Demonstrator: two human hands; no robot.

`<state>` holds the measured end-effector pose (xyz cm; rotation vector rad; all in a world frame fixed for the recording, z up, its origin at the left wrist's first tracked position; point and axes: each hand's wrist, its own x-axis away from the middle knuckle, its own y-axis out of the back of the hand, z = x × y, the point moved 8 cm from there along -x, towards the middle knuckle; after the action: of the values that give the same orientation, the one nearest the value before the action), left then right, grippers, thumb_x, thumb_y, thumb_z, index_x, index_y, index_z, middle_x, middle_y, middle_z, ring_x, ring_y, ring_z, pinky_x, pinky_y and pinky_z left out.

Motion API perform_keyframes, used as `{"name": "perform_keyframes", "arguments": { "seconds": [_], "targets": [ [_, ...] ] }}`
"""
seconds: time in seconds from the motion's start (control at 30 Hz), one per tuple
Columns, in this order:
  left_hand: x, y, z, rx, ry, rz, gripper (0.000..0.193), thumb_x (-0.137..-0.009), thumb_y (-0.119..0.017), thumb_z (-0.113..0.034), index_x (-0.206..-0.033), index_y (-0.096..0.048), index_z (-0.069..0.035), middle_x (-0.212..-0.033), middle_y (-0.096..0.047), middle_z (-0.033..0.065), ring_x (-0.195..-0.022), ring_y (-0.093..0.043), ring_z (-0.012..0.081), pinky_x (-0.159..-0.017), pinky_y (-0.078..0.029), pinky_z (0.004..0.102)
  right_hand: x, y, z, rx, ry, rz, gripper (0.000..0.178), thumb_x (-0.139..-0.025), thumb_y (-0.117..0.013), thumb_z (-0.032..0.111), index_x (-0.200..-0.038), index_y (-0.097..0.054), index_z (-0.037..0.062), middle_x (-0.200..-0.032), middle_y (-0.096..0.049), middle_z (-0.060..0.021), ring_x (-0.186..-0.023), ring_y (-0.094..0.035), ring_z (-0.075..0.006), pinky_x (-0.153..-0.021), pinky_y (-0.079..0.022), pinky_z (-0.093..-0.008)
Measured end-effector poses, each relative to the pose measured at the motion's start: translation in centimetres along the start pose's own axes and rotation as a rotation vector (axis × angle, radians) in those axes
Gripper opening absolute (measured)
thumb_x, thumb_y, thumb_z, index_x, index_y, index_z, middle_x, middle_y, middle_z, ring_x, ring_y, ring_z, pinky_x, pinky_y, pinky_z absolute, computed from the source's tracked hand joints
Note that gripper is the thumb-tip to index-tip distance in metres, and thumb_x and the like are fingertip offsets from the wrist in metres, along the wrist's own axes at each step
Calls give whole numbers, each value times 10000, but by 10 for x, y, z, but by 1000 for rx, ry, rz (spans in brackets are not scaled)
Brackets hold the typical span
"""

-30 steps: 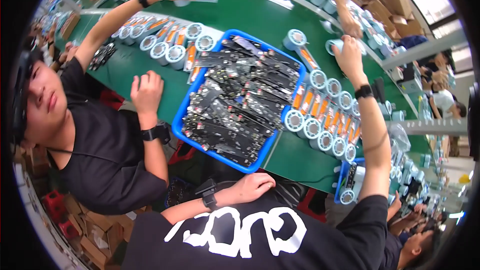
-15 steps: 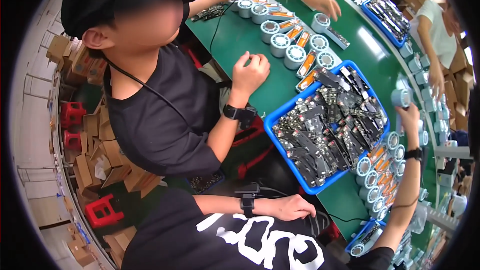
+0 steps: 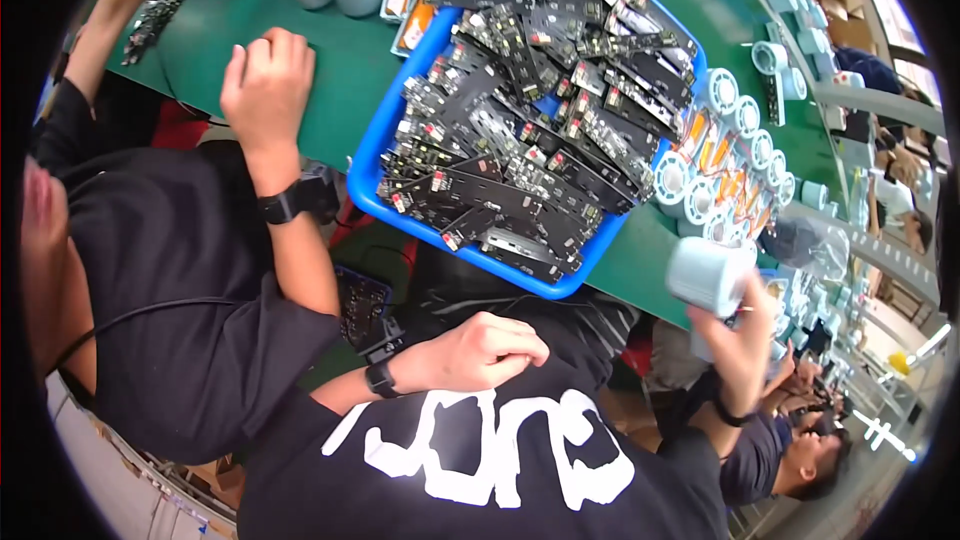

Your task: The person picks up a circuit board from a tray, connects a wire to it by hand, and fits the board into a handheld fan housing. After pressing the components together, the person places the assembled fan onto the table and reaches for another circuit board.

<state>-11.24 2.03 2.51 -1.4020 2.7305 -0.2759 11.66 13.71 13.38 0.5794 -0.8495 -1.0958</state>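
"By the table's near edge, what is happening?"
"The left hand (image 3: 485,352) is lying loosely curled, contents unclear. Apart, the right hand (image 3: 742,325) is gripping a pale-blue housing (image 3: 700,275) beside that edge of the table (image 3: 345,70): a handling step, seemingly calling for steadiness next."

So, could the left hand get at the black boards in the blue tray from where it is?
Probably yes: the left hand lies just below the near edge of the blue tray, and only the rim seems to stand between it and the open-topped pile of black boards.
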Motion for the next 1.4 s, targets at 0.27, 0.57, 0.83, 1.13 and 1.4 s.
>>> {"name": "perform_keyframes", "arguments": {
  "seconds": [0.27,0.57,0.83,1.13,1.4],
  "targets": [
    [13,61,-58,-474,-458,-436,197,-750,-694,46,-940,-680,-4,-847,-660,80,-710,-623,277,-691,-525,411,35,-84,-95,-86,-427,-304,284,-836,-774,107,-1046,-613,3,-864,-682,-37,-767,-595,-88,-694,-490,-262],
    [-11,111,-64,-1142,-34,-787,565,-688,-874,-149,-1210,-691,-33,-1243,-586,144,-1112,-520,337,-954,-439,457,15,-101,-79,-165,-465,-528,325,-850,-808,176,-1040,-609,3,-800,-675,-48,-700,-590,-97,-663,-489,-276],
    [-17,117,-67,-1173,24,-740,456,-684,-863,-102,-1113,-710,-79,-1194,-609,80,-1064,-529,320,-943,-432,447,13,-95,-81,-179,-473,-586,347,-838,-820,174,-1048,-607,-1,-800,-681,-54,-692,-597,-94,-626,-488,-279],
    [-6,113,-74,-1058,-149,-751,285,-653,-814,40,-877,-660,-46,-916,-649,81,-911,-590,304,-846,-483,412,21,-104,-92,-273,-276,-639,572,-836,-815,145,-1309,-523,12,-956,-661,-75,-672,-583,-116,-583,-456,-267],
    [-4,64,-97,-1073,-475,-624,269,-624,-772,91,-851,-660,-1,-910,-660,109,-860,-654,325,-705,-554,393,59,-89,-83,-174,-57,-660,594,-845,-765,61,-1373,-501,-6,-1037,-642,-94,-823,-599,-126,-696,-478,-248]
  ]
}}
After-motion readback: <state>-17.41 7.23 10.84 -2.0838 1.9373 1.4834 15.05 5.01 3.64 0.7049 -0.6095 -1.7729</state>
